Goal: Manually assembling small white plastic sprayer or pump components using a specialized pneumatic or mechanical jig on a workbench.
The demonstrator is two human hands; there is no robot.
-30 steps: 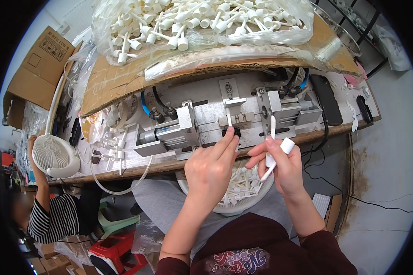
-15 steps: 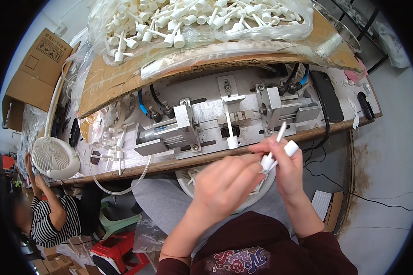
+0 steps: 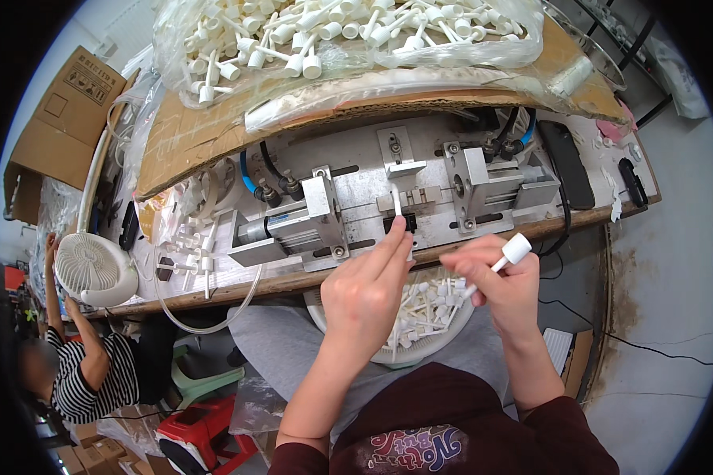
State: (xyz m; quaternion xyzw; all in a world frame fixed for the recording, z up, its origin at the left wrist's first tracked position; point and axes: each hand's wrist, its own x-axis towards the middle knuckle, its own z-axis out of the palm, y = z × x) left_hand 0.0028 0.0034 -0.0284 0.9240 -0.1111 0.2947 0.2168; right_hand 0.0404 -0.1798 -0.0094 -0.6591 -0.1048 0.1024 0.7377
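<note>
Our left hand [image 3: 362, 291] moved to the fixture [image 3: 421, 199]; we can't tell its grip. Our right hand [image 3: 510, 291] pinches a capped stick [image 3: 515, 251].

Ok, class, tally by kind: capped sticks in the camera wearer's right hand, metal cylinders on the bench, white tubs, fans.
Capped stick in right hand: 1
Cylinders: 2
Tub: 1
Fan: 1
Total: 5
</note>
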